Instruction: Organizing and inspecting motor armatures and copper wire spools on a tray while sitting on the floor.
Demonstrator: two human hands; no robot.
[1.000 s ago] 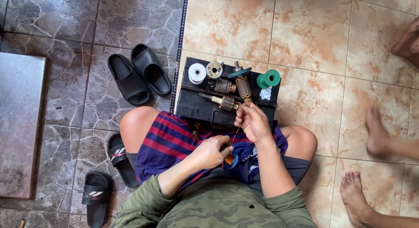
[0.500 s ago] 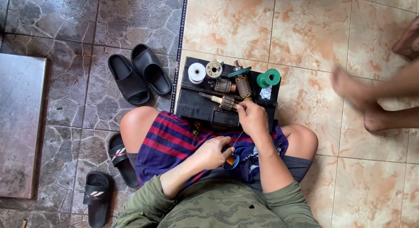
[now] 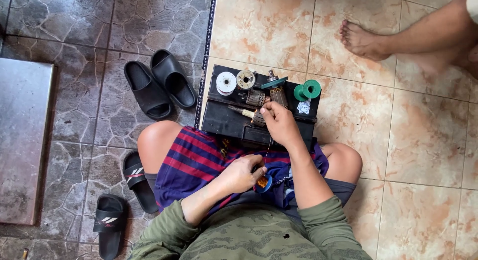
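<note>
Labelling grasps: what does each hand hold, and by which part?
The left hand holds a small blue spool of copper wire by its rim, in the lap. The right hand pinches a thin wire above the black box.

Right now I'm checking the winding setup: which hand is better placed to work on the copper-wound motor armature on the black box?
Right. The right hand already rests at the copper-wound motor armature on the black box, while the left hand sits back at the lap, holding the small blue spool.
</note>
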